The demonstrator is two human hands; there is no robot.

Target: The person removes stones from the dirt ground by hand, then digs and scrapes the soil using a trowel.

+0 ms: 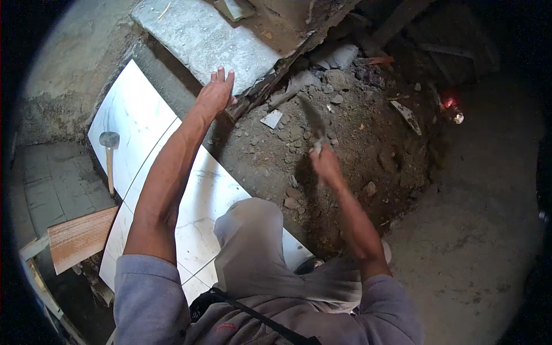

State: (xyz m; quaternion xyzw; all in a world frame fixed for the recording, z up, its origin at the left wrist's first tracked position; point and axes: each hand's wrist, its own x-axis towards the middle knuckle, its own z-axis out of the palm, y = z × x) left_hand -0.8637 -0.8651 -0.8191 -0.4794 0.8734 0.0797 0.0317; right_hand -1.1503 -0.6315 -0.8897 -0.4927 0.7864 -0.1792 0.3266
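Observation:
My left hand (218,93) rests with its fingers spread on the near edge of a pale concrete slab (213,40). In my right hand (325,163) is the handle of a trowel (312,118), whose blade is blurred and points up and left over the heap of soil and rubble (356,132). White marbled tiles (135,115) lie under my left arm and beside my knee. A rubber mallet (109,150) lies on the tiles at the left. Near the slab, a small white tile shard (271,119) sits on the soil.
At the left are a reddish-brown textured board (83,237) and a grey block surface (60,184). Another broken tile piece (406,117) lies on the rubble. A red glowing light (449,102) shows at the right, above the grey floor (471,230).

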